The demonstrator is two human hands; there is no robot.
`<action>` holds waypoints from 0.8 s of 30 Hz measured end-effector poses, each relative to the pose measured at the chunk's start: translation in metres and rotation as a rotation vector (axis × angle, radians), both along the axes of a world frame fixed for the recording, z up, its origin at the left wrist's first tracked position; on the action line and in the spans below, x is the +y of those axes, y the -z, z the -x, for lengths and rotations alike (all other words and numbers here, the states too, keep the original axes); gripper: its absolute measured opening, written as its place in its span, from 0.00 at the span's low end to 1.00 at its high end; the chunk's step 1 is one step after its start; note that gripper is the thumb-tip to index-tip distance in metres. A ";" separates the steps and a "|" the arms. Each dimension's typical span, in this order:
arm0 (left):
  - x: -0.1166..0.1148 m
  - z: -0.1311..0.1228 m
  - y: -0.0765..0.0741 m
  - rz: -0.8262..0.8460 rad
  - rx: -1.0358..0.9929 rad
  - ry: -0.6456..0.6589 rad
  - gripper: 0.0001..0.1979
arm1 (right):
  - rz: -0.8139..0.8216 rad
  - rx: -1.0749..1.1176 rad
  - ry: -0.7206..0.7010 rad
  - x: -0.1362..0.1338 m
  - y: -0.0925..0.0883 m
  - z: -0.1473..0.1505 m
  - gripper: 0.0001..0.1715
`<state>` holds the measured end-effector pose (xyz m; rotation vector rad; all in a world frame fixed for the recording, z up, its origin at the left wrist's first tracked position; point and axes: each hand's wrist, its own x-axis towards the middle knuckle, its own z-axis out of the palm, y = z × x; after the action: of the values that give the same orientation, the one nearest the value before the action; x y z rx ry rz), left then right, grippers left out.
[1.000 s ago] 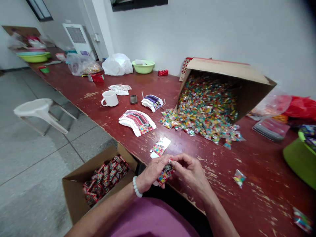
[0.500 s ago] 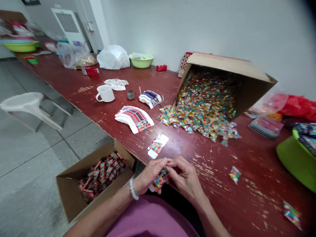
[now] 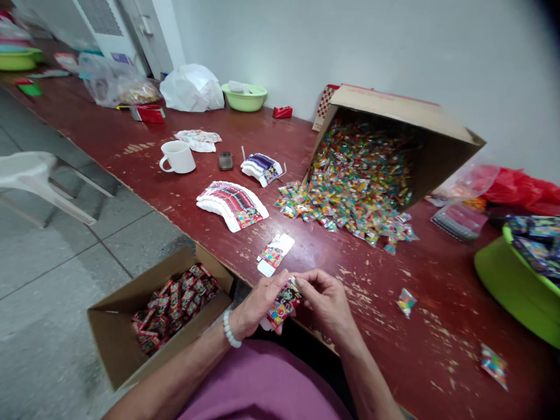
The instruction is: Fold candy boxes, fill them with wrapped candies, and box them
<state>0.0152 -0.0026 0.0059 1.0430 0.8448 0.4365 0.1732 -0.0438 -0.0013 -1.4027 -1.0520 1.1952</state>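
Between my hands, at the table's near edge, is a small printed candy box (image 3: 283, 304), red and black with coloured dots. My left hand (image 3: 259, 304) wraps round its left side, a pale bead bracelet at the wrist. My right hand (image 3: 324, 297) pinches the box's upper right end with thumb and fingertips. Just beyond lies a single flat box blank (image 3: 276, 254), and behind it a fanned stack of red blanks (image 3: 231, 205). Small clear candy packets (image 3: 345, 201) spill from a tipped cardboard carton (image 3: 450, 137). Two loose packets, one a candy packet (image 3: 406, 303), lie to the right.
On the floor at left, an open carton (image 3: 109, 332) holds many red boxes. A white mug (image 3: 178, 157), purple blanks (image 3: 261, 168) and a green basin (image 3: 245, 98) stand farther back. A green tub (image 3: 503, 286) is at right, a white stool (image 3: 32, 172) at far left.
The view has shifted slightly, so most things sit a little left and higher. My fingers have moved apart somewhat at the box's top, and more of its printed face shows.
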 end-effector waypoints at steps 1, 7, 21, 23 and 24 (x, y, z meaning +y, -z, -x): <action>-0.001 0.001 0.000 -0.008 -0.011 -0.017 0.34 | -0.041 -0.052 -0.004 0.000 -0.002 0.001 0.14; -0.002 0.004 0.000 0.019 -0.056 -0.099 0.32 | -0.229 -0.170 -0.067 -0.010 -0.004 0.014 0.11; 0.000 0.011 0.000 0.130 -0.248 -0.151 0.22 | -0.202 -0.816 0.180 0.109 0.022 -0.084 0.22; 0.003 0.014 -0.005 0.110 -0.241 -0.178 0.23 | -0.181 -0.877 0.201 0.133 0.033 -0.097 0.25; 0.004 0.015 -0.007 0.103 -0.231 -0.190 0.24 | -0.168 -0.897 0.206 0.140 0.039 -0.100 0.25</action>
<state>0.0003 0.0016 0.0125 0.8022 0.7534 0.6547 0.2733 0.0964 -0.0403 -1.8988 -1.5062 0.2750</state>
